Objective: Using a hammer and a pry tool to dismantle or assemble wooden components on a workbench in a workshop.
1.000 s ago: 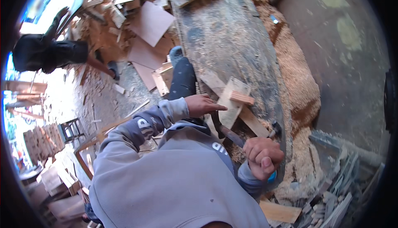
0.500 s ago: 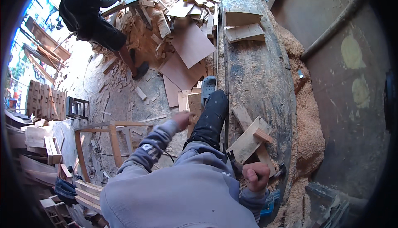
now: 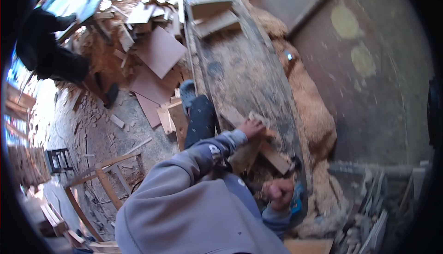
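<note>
My left hand [image 3: 252,129] reaches across onto the bench, its fingers closed over the upper part of a pale wooden board [image 3: 245,158]. A small reddish wood block [image 3: 271,134] sticks out beside the fingers. Another wood strip [image 3: 275,158] lies slanted on the bench next to the board. Close to my body, my right hand [image 3: 278,193] is closed in a fist; whatever lies inside it is hidden. Near that fist are a small dark object [image 3: 295,164], too blurred to name, and a bright blue item [image 3: 296,199] partly behind the hand.
The long worn bench [image 3: 244,74] carries wood blocks [image 3: 219,25] at its far end. Sawdust [image 3: 311,111] is heaped along its right side. Plywood sheets [image 3: 162,53] and offcuts lie left of it. A wooden frame [image 3: 108,187] stands at left; another person [image 3: 50,51] stands far left.
My left hand has moved right, from beside my leg onto the board on the bench. The board has tilted. My view has swung to the right; the right hand stays a fist.
</note>
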Tool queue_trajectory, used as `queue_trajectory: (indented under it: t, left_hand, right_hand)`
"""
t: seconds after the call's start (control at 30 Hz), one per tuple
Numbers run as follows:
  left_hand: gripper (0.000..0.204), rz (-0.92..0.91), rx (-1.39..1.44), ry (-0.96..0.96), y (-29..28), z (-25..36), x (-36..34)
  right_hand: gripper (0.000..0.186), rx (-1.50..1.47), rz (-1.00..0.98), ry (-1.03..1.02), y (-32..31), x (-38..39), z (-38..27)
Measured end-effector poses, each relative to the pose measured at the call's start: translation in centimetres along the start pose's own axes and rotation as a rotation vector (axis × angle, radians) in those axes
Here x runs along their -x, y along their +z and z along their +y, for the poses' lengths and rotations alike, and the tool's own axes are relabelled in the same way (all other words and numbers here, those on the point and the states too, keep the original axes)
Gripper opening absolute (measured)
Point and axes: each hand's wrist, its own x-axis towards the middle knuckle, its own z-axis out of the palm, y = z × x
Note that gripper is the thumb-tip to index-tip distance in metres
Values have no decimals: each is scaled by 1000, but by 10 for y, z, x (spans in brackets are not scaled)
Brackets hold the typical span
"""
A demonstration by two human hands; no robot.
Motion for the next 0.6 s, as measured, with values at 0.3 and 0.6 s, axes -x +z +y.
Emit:
queue_trajectory:
  t: [0.3, 0.6]
  left_hand:
    - [41, 286, 620, -321, -40, -31, 19]
    - [48, 231, 787, -285, -57, -45, 18]
  right_hand:
    - [40, -161, 207, -124, -33, -69, -10]
    - [43, -160, 331, 102, -43, -243, -8]
